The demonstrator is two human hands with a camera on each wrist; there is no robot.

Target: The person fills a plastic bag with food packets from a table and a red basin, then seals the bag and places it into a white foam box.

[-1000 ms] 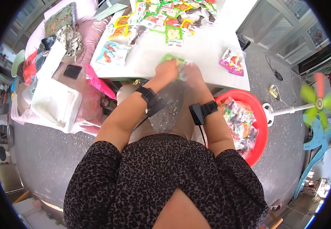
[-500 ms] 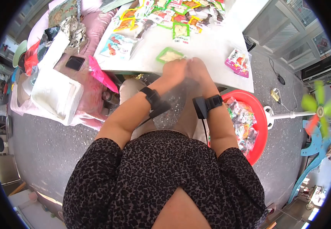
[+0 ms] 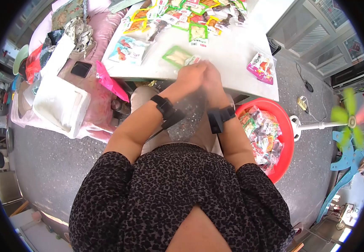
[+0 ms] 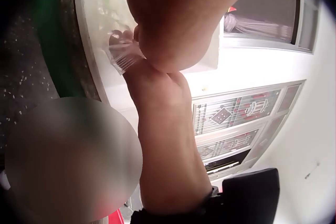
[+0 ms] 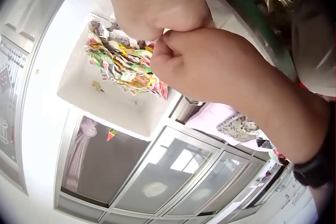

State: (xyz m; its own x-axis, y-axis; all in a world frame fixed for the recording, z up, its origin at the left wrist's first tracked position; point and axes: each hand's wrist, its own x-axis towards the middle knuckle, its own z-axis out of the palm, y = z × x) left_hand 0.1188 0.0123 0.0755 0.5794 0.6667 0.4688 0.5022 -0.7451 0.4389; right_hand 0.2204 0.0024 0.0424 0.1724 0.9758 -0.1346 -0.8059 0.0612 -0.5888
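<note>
On the near part of the white table [image 3: 228, 69] lies a green-edged food packet [image 3: 177, 56] with pale contents, its labelled end running under the hands. My left hand [image 3: 191, 76] grips this end with curled fingers. Tight against it, my right hand [image 3: 212, 80] is curled too, and the knuckles of both meet. In the left wrist view, clear crinkled plastic [image 4: 125, 58] stretches out from the right hand's fingers. Both fists show pressed together in the right wrist view, where they hide the packet.
Several colourful food packets [image 3: 190, 17] cover the far side of the table. A blue-white packet [image 3: 128, 50] lies left, a pink-white one [image 3: 261, 69] right. A red basin [image 3: 290, 145] full of packets stands on the floor beside a fan [image 3: 351, 121].
My hands, a little apart over the packet one second ago, have come together at its end. The green-edged packet has shifted left within the last half second.
</note>
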